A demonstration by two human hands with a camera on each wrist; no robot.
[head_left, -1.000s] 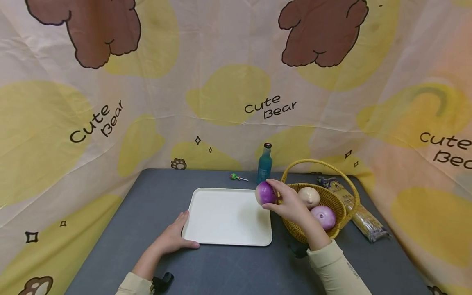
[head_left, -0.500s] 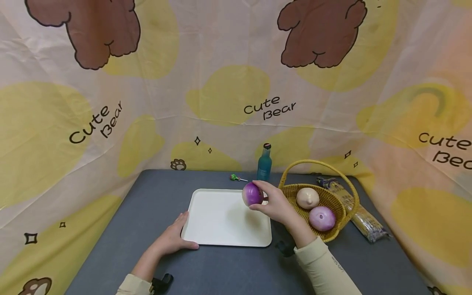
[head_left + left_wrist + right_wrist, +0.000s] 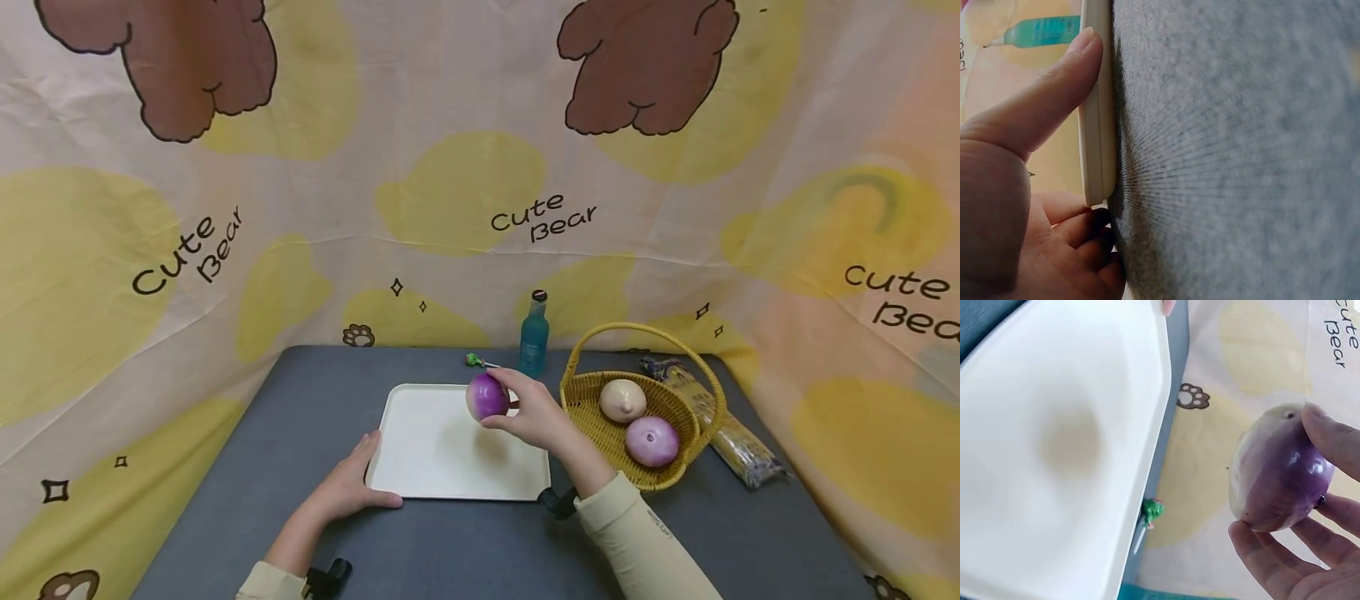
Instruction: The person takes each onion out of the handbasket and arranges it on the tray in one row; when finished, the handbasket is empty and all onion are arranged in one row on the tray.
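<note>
A purple-and-white turnip (image 3: 487, 397) hangs above the right half of the white tray (image 3: 442, 467). My right hand (image 3: 536, 417) holds it from its right side; in the right wrist view the thumb is at one end of the turnip (image 3: 1282, 469) and the fingers are bent along the other. At the tray's near left corner, my left hand (image 3: 348, 483) grips the edge. The left wrist view has its thumb (image 3: 1066, 81) against the rim of the tray (image 3: 1094, 150), with the other fingers curled at the corner.
Right of the tray stands a yellow wicker basket (image 3: 600, 433) with a pale turnip (image 3: 622, 402) and a purplish one. A packet (image 3: 738, 442) lies beyond it. A blue-green bottle (image 3: 534, 337) and a lollipop (image 3: 474, 360) are behind the tray on the grey table (image 3: 450, 550).
My right hand has carried the turnip leftward from beside the basket to over the tray. The left hand stays at the tray's corner.
</note>
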